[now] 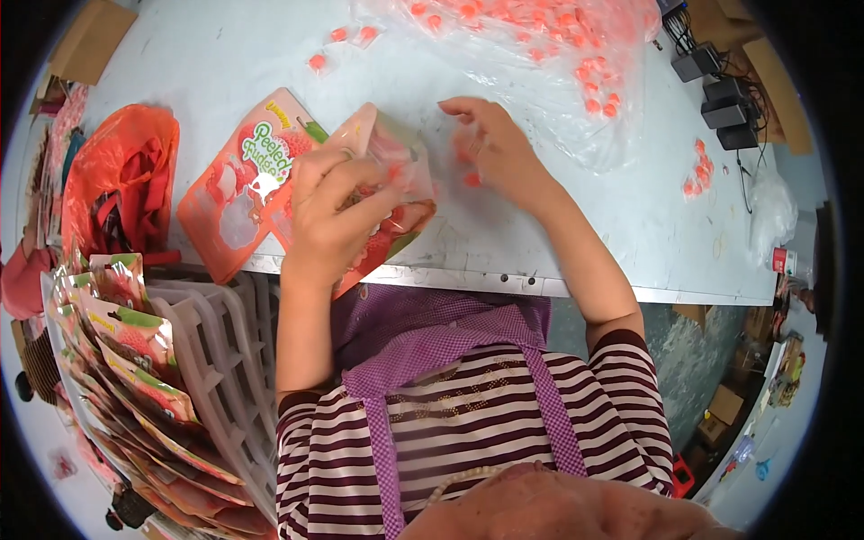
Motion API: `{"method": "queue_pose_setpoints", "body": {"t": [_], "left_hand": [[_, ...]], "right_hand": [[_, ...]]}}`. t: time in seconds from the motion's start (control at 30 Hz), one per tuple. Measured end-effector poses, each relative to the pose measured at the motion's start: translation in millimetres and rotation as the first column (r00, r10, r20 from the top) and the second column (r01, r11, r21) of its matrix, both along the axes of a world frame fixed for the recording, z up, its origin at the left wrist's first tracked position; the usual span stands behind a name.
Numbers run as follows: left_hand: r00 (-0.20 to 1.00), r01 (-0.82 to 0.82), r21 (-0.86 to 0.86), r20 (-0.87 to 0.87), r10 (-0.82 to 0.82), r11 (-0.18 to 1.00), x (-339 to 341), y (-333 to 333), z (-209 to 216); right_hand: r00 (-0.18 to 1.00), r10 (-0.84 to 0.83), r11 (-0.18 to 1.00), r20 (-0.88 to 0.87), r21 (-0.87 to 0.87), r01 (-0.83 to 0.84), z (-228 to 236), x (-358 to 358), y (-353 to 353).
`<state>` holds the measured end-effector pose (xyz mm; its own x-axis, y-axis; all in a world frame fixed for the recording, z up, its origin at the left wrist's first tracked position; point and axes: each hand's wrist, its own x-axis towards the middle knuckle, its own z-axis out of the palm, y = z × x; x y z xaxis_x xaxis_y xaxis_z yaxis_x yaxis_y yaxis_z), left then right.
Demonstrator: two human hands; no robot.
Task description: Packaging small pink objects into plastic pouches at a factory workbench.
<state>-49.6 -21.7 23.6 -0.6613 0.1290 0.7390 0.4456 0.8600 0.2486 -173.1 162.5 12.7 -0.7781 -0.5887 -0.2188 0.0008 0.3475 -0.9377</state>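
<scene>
My left hand (328,211) is closed on a red and pink printed pouch (409,220), tilted with its wide, partly see-through end toward my right hand. Beneath and to the left of it lies a second flat pouch (238,184) of the same kind, with a clear window, reaching over the table's near edge. My right hand (504,157) is just right of the held pouch, its lower fingers smeared by motion. Small red wrapped candies (472,179) show blurred at those fingers; whether they are gripped I cannot make out.
A clear plastic sheet heaped with red candies (576,40) covers the far table (270,45). Several loose candies (317,62) lie nearby, more (697,171) at right. Left are an orange bag (157,126) and a plastic crate (207,342) with stacked pouches (135,342). Black power adapters (729,112) lie far right.
</scene>
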Motion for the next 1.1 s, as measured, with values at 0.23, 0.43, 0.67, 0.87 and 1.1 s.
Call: {"method": "queue_pose_setpoints", "body": {"t": [0.23,0.43,0.67,0.87,1.1], "left_hand": [[0.998,-0.01,-0.008,0.068,0.01,1.0,13.0,-9.2,26.6],[0.975,0.029,0.086,0.216,-0.047,0.996,25.2,1.2,32.7],[0.948,0.096,0.183,0.283,-0.146,0.978,30.3,12.7,22.9],[0.966,0.094,0.207,0.217,-0.139,0.974,19.7,17.6,27.0],[0.992,0.028,0.291,0.108,-0.062,0.956,18.9,13.1,25.3]], "right_hand": [[0.493,0.506,0.854,-0.708,0.49,-0.174,-22.6,27.1,0.6],[0.502,0.514,0.858,-0.696,0.401,-0.322,-44.7,25.8,6.9],[0.982,-0.18,0.87,-0.055,-0.476,0.133,20.9,29.2,-14.0],[0.853,-0.206,0.761,-0.48,-0.626,-0.168,11.8,35.6,-41.4],[0.76,0.032,0.832,-0.649,-0.404,-0.38,10.4,33.7,-17.0]]}}
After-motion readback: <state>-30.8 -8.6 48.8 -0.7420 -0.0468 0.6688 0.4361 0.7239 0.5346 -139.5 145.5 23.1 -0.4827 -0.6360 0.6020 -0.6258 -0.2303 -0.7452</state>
